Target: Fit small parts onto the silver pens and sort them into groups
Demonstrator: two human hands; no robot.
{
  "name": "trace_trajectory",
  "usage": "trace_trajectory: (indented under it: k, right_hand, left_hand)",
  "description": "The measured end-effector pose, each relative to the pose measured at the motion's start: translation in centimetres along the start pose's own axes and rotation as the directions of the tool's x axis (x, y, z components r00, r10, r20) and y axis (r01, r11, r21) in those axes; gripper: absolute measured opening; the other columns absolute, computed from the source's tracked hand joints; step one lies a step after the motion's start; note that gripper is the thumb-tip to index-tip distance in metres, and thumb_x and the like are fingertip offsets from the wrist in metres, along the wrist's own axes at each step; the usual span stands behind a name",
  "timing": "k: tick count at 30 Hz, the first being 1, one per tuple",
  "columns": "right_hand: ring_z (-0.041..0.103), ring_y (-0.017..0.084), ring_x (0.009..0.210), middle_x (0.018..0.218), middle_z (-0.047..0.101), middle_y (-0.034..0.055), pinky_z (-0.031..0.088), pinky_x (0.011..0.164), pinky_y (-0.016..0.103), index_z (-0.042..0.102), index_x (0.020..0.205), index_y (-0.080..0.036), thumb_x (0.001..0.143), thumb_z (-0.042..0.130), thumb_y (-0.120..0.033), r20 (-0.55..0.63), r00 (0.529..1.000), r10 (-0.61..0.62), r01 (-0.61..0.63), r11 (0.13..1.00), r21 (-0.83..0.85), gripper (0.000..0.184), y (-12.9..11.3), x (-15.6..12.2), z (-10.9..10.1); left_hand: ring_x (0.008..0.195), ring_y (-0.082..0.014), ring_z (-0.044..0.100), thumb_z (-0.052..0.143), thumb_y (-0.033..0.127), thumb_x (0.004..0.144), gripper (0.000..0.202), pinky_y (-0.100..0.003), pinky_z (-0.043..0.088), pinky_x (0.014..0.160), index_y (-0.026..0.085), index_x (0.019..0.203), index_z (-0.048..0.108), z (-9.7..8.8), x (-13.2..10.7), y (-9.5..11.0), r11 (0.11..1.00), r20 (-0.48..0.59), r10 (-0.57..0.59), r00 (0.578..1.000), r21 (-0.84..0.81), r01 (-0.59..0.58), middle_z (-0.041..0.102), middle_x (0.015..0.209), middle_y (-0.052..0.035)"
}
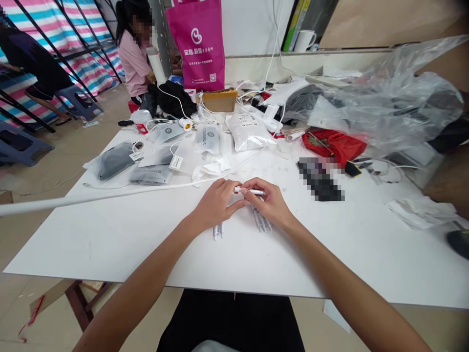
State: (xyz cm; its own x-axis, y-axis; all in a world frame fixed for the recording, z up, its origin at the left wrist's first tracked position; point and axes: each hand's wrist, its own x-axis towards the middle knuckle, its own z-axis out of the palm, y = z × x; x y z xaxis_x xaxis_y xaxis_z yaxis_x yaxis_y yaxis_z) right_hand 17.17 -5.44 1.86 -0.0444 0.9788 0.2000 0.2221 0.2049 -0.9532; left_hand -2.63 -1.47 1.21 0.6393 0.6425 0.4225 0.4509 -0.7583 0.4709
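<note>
Both my hands meet at the middle of the white table (110,234). My left hand (216,203) and my right hand (269,203) pinch the two ends of a thin white pen (249,191) held level just above the tabletop. Under my left hand lie two more white pens (218,231), side by side. A small bunch of the same pens (262,222) lies under my right hand, partly hidden by it.
Several packaged items in clear and grey bags (154,161) lie at the far left, with a long white tube (91,198) running across. A pink tote bag (200,44), cardboard box (220,100), red pouch (335,144) and crumpled clear plastic (395,102) crowd the back. A person in pink (134,58) sits beyond.
</note>
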Motion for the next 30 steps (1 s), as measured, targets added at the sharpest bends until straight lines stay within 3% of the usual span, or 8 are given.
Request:
trace_trajectory:
  k: [8, 12, 16, 22, 25, 30]
  right_hand:
    - [0.069, 0.022, 0.090, 0.093, 0.074, 0.0047, 0.056, 0.076, 0.033, 0.072, 0.092, -0.024, 0.091, 0.075, -0.058, -0.017, 1.000, -0.006, 0.006, 1.000, 0.001, 0.035, -0.2, 0.0, 0.0]
    - [0.065, 0.019, 0.081, 0.088, 0.071, 0.0042, 0.052, 0.070, 0.031, 0.070, 0.094, -0.023, 0.097, 0.067, -0.060, 0.017, 1.000, -0.001, 0.001, 1.000, -0.025, 0.038, 0.0, 0.0, -0.1]
    - [0.061, 0.018, 0.076, 0.081, 0.067, 0.0035, 0.049, 0.065, 0.030, 0.068, 0.092, -0.022, 0.101, 0.058, -0.062, 0.068, 0.998, -0.011, 0.017, 0.996, -0.091, 0.043, 0.2, 0.1, -0.2]
    - [0.065, 0.020, 0.082, 0.091, 0.072, 0.0055, 0.051, 0.064, 0.029, 0.065, 0.097, -0.022, 0.099, 0.062, -0.060, 0.054, 0.998, -0.036, 0.043, 0.990, -0.134, 0.037, 0.1, 0.0, 0.1]
    - [0.068, 0.020, 0.085, 0.093, 0.074, 0.0063, 0.052, 0.063, 0.028, 0.067, 0.100, -0.022, 0.101, 0.061, -0.056, 0.051, 0.995, -0.091, 0.099, 0.980, -0.175, 0.034, 0.4, 0.1, 0.0]
    - [0.069, 0.019, 0.085, 0.097, 0.075, 0.0063, 0.055, 0.070, 0.029, 0.070, 0.102, -0.021, 0.102, 0.064, -0.049, 0.057, 0.983, -0.175, 0.183, 0.954, -0.237, 0.029, 1.2, 0.3, -0.5]
  left_hand:
    - [0.114, -0.0267, 0.062, 0.031, 0.033, 0.115, 0.038, -0.045, 0.046, 0.106, 0.020, 0.132, 0.062, -0.4, 0.0, 0.0, 0.999, 0.038, -0.041, 0.998, -0.007, 0.041, 0.073, 0.118, -0.0095]
    - [0.115, -0.0275, 0.060, 0.030, 0.031, 0.115, 0.041, -0.047, 0.045, 0.110, 0.018, 0.139, 0.061, -0.5, 0.0, 0.0, 1.000, 0.057, -0.013, 0.998, -0.010, 0.014, 0.072, 0.117, -0.0113]
    - [0.118, -0.0293, 0.057, 0.033, 0.027, 0.114, 0.045, -0.050, 0.046, 0.110, 0.019, 0.155, 0.050, -0.6, -0.1, 0.2, 1.000, 0.088, 0.012, 0.996, -0.002, -0.012, 0.069, 0.124, -0.0131]
    - [0.126, -0.0304, 0.054, 0.039, 0.002, 0.099, 0.069, -0.052, 0.051, 0.110, 0.024, 0.165, 0.035, -0.4, -0.6, 0.2, 0.997, 0.138, 0.063, 0.988, -0.054, -0.056, 0.061, 0.139, -0.0141]
    - [0.134, -0.0281, 0.054, 0.038, 0.000, 0.100, 0.066, -0.049, 0.052, 0.114, 0.027, 0.161, 0.041, 0.0, -0.5, -0.7, 0.991, 0.076, 0.111, 0.991, -0.082, -0.104, 0.058, 0.143, -0.0135]
    - [0.136, -0.0259, 0.060, 0.056, 0.019, 0.107, 0.028, -0.042, 0.058, 0.109, 0.023, 0.133, 0.063, 0.2, -0.1, -2.1, 0.991, -0.144, 0.082, 0.986, -0.093, -0.096, 0.064, 0.137, -0.0133]
